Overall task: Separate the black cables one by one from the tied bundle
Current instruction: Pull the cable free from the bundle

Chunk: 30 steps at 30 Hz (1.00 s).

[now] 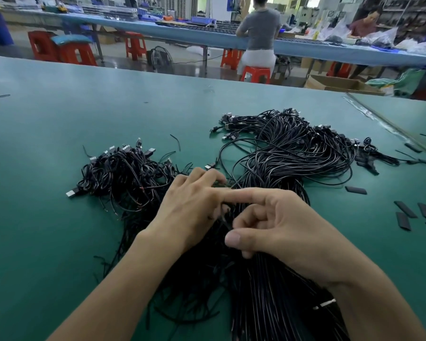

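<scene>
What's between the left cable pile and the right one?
Head view: mostly bare green table, with one short wire scrap and a loose USB plug.

on the table (59, 143) two heaps are laid: a loose pile (123, 173) to the left and the tied bundle (293, 153) to the right, run outward from the near edge and fanned at its far end. between them, over the bundle, the left hand (190, 207) and right hand (276, 225) are set touching. one cable (228, 223) is passed between the right thumb and curled fingers. short sleeve pieces (403, 212) are scattered further right. behind the table, stools (255, 73), a fan (160, 57) and a second table (182, 33) are ranged.
</scene>
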Each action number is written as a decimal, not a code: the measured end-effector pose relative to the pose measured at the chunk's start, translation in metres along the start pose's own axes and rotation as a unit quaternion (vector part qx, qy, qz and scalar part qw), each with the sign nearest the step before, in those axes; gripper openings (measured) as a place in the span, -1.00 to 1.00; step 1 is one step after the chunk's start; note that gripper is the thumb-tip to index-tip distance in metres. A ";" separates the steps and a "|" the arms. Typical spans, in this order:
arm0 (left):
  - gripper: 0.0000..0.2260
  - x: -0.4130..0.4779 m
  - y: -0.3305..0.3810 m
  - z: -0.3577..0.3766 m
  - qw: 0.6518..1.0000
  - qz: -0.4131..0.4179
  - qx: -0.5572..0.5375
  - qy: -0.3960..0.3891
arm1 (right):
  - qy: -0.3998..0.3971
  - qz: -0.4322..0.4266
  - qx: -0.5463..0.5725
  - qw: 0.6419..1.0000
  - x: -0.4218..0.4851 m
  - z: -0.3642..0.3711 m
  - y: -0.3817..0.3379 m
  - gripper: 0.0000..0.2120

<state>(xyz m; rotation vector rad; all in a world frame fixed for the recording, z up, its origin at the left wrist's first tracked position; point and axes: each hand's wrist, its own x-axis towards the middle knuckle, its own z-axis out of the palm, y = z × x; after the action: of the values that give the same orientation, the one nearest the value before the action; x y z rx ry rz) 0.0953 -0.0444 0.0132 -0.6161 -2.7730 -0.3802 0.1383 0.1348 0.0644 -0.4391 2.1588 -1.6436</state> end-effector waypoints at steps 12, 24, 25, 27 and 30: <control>-0.52 0.009 -0.015 0.000 0.915 -0.193 -0.276 0.221 | 0.106 -0.014 -0.225 0.969 0.005 -0.005 0.013 -0.92; -0.85 0.009 -0.015 -0.005 0.899 -0.126 -0.287 0.305 | -0.137 -0.167 -0.001 0.976 -0.011 -0.009 -0.013 -0.85; -0.82 0.009 -0.015 -0.003 0.911 -0.128 -0.261 0.292 | -0.158 -0.166 0.004 0.973 -0.012 -0.008 -0.015 -0.86; -0.64 0.008 -0.017 -0.001 0.927 -0.138 -0.229 0.262 | -0.157 -0.142 -0.030 0.977 -0.015 -0.011 -0.017 -0.88; -0.51 0.008 -0.021 -0.004 0.899 -0.168 -0.274 0.297 | -0.023 -0.036 -0.282 0.959 -0.011 -0.018 -0.001 -0.90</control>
<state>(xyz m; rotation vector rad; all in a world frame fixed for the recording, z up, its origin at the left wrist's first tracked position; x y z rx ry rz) 0.0795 -0.0604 0.0152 -0.0755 -2.1482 -1.2239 0.1389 0.1550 0.0710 -0.7121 2.5821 -1.0071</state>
